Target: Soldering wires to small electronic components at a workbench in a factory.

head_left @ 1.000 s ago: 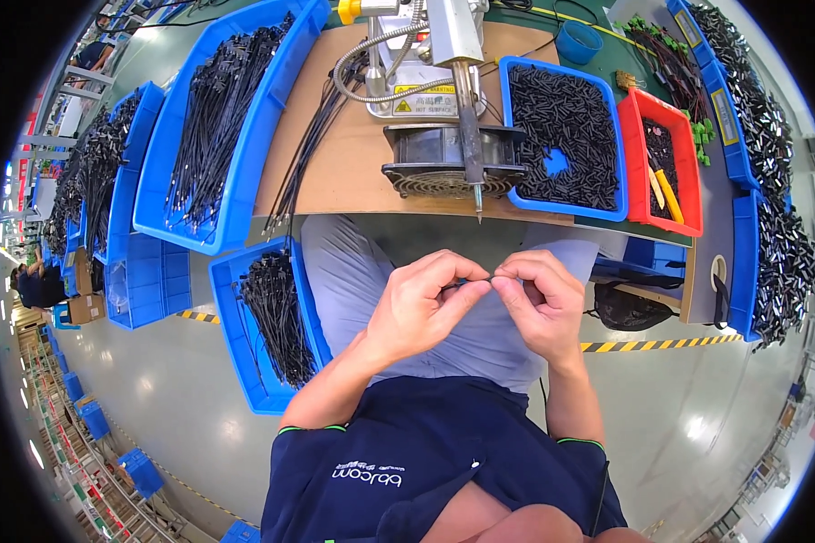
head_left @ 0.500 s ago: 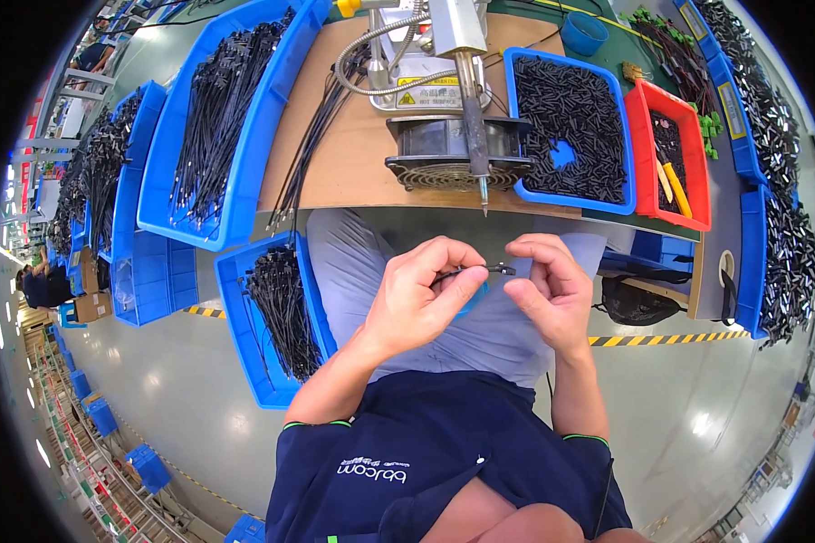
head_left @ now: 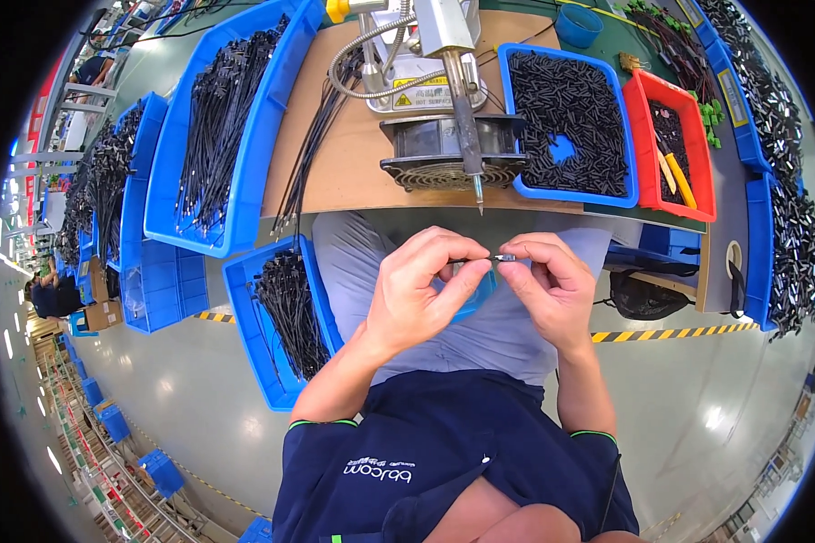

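Over my lap, my left hand (head_left: 423,285) is closed, its thumb and index finger pinching a thin black cable close to its end. A small connector (head_left: 501,258) with a metallic part pokes out at that end. Closed around the connector's tip are the thumb and fingers of my right hand (head_left: 554,288). Most of the cable is hidden behind my left fingers. Just beyond my hands, a soldering iron (head_left: 466,136) hangs tip down from its stand, in front of a black fan (head_left: 418,138).
Blue bins with black cables stand at the left, one large bin (head_left: 247,195) on the bench and a lower bin (head_left: 279,398) beside my leg. Right of the fan are a blue tray (head_left: 628,136) of short black sleeves and a red tray (head_left: 708,167) holding a yellow-handled tool (head_left: 680,181).
My right hand has moved in toward the left, and its thumb and fingers have closed on the connector's tip. The left hand keeps its pinch on the cable.
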A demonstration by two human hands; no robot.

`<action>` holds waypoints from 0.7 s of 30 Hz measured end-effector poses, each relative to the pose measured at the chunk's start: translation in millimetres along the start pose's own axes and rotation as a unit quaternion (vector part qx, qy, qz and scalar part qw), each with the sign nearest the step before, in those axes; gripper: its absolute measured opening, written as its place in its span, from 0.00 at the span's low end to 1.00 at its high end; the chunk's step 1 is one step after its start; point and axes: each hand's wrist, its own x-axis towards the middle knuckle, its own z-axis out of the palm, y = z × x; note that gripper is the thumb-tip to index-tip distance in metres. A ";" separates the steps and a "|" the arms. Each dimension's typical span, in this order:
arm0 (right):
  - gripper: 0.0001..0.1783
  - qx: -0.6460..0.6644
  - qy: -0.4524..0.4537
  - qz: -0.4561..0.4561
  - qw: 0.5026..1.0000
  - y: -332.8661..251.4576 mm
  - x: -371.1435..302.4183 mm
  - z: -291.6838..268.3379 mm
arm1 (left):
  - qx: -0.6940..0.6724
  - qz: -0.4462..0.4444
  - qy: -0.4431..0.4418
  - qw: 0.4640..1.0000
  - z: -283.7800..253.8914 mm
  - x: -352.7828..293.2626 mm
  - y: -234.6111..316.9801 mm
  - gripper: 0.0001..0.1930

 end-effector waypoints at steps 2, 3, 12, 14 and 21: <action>0.12 -0.011 0.001 -0.009 1.000 -3.2 1.7 0.5 | 0.017 0.034 0.004 0.999 0.2 2.5 0.2 0.07; 0.13 -0.021 0.000 -0.018 1.000 -4.9 2.6 1.3 | 0.018 0.034 0.003 0.999 -0.1 3.2 1.1 0.07; 0.15 -0.030 -0.008 -0.037 0.999 -12.3 5.8 3.4 | 0.076 0.064 -0.003 0.995 -2.1 8.0 6.8 0.07; 0.14 -0.027 -0.008 -0.038 0.999 -10.3 5.4 3.9 | 0.064 0.072 0.005 0.995 -1.6 7.8 5.4 0.08; 0.14 -0.014 -0.010 -0.035 0.999 -8.4 4.3 5.6 | 0.045 0.039 0.003 0.998 -3.6 3.3 5.0 0.07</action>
